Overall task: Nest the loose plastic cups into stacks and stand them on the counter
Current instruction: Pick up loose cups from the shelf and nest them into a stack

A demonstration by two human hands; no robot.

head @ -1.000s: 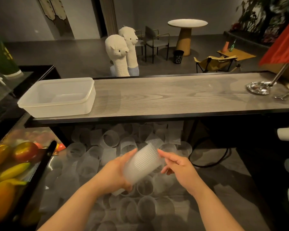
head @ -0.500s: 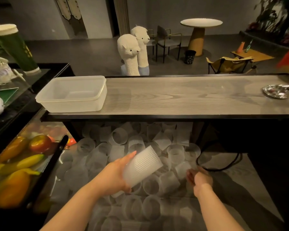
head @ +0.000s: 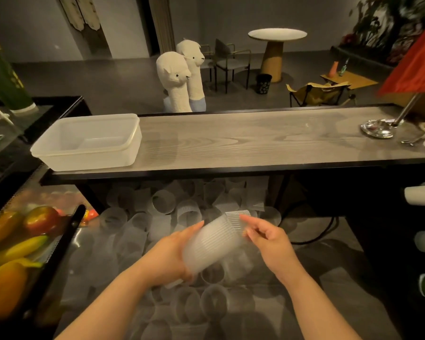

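While the left hand [head: 168, 260] grips a ribbed, translucent stack [head: 212, 244] of cups, that stack lies tilted, its long axis running from near-left up to far-right, mouth end toward the far right. At that mouth the right hand [head: 271, 244] pinches a cup [head: 237, 217] between thumb and forefinger, other fingers loosely curled; whether the cup is seated in the stack cannot be told. Both hands are held over a heap of loose cups [head: 162, 202] lying at all angles on the floor, below and nearer than the table [head: 255, 143]. On the table's left end sits a tub [head: 88, 142]; at its right end, a metal lamp base [head: 378, 128]. Near left, a tray of fruit [head: 15, 241] borders the heap.
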